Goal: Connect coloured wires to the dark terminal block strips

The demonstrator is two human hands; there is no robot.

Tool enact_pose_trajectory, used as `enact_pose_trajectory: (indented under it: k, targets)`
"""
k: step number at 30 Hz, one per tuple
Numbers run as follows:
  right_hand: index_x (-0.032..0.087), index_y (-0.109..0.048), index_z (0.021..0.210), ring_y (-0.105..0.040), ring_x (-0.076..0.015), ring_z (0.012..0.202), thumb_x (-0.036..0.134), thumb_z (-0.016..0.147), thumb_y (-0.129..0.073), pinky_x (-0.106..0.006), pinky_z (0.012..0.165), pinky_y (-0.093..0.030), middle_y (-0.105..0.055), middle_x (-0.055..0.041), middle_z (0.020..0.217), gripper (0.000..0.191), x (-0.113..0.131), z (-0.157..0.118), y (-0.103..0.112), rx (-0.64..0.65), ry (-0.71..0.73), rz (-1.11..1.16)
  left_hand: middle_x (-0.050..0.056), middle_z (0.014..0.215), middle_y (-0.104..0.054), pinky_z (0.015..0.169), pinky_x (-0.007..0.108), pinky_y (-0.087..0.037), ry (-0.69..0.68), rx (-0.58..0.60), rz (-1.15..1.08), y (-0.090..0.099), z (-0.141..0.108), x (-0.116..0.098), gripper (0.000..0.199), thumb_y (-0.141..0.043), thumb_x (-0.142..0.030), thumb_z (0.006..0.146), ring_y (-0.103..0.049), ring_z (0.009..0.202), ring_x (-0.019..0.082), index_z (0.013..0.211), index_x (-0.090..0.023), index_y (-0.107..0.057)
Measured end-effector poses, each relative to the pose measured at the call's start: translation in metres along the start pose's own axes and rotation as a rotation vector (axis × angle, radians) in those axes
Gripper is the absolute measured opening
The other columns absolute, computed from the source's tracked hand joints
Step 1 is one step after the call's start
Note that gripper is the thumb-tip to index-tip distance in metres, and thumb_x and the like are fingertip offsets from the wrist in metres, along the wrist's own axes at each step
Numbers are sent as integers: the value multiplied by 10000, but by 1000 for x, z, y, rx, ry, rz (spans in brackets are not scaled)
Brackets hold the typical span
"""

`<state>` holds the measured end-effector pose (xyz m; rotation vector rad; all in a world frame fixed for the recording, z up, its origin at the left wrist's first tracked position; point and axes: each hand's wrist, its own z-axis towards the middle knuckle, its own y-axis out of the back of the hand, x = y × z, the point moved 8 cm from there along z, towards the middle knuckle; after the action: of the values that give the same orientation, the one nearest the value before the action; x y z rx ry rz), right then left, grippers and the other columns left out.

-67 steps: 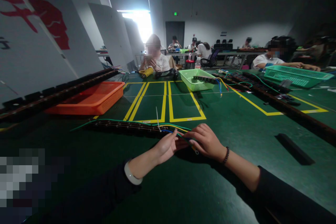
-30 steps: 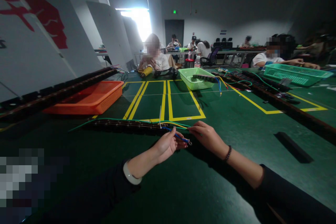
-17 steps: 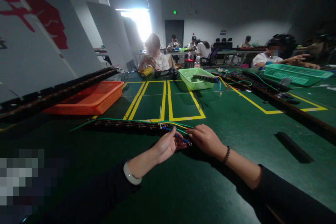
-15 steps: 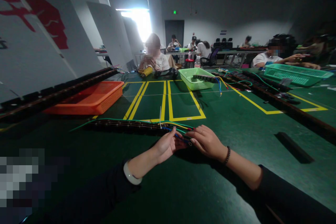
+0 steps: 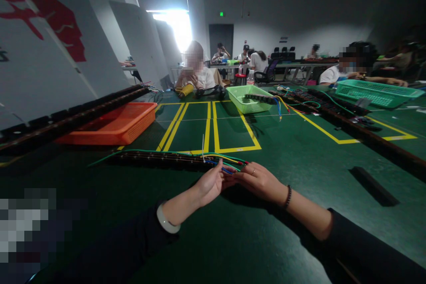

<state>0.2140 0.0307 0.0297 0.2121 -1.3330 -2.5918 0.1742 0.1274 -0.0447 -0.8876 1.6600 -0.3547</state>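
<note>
A dark cable chain (image 5: 163, 159) lies across the green table, with green, yellow and blue wires (image 5: 227, 169) coming out of its right end. A white zip tie (image 5: 203, 146) stands up at that end. My left hand (image 5: 210, 183) holds the wires between thumb and fingers, palm turned up. My right hand (image 5: 261, 180) meets it from the right, its fingers closed on the wire ends near the red terminals. The tips of both hands partly hide the wires.
An orange basket (image 5: 133, 131) stands at the left beneath a long dark chain (image 5: 76, 111). A light green basket (image 5: 248, 107), a teal basket (image 5: 376, 93) and more chains lie beyond. A short black strip (image 5: 373, 186) is at the right. People sit across the table.
My right hand has shifted its fingers closer to my left fingertips, over the blue wire's ring terminal, which is now hidden. The person at the right has lowered a hand.
</note>
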Motion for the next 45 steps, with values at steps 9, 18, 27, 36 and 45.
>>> enact_pose_trajectory:
  k: [9,18,27,36,45]
  targets:
    - [149,-601,1106,-499,-134,691,159,936,-403,-259,645,-437,-568,-52,776,262,-10,0,8,-67,-67,2,128,803,-678,751,290,-467,19,95,87,-7,0,2,492,-338,-458,924,-631,732,154,848,-77,-640]
    - [153,-612,1101,-541,-138,715,170,932,-422,-276,710,-478,-586,-55,791,255,-17,-5,-17,142,-91,-15,147,752,-690,598,249,-445,21,225,378,-22,-11,4,508,-434,-518,864,-630,638,159,716,-80,-643]
    - [158,-649,911,-561,-134,687,158,884,-522,-289,727,-461,-612,-38,760,130,-16,-3,-35,260,-86,-30,146,725,-691,586,249,-451,19,246,414,-24,-11,6,517,-434,-530,859,-634,622,162,687,-88,-641]
    - [181,-641,1011,-540,-165,783,259,913,-476,-290,695,-459,-567,-61,831,208,-40,-3,-13,-10,-340,185,115,689,-689,550,234,-433,23,306,679,-29,-15,13,582,-371,-574,859,-604,569,141,627,-116,-645]
    - [179,-540,1202,-543,-237,1005,423,843,-573,-403,859,-459,-565,-114,1072,436,-57,30,-30,36,-386,186,61,619,-644,581,227,-408,-275,324,1091,-47,-35,7,535,-368,-534,876,-554,551,123,600,-150,-619]
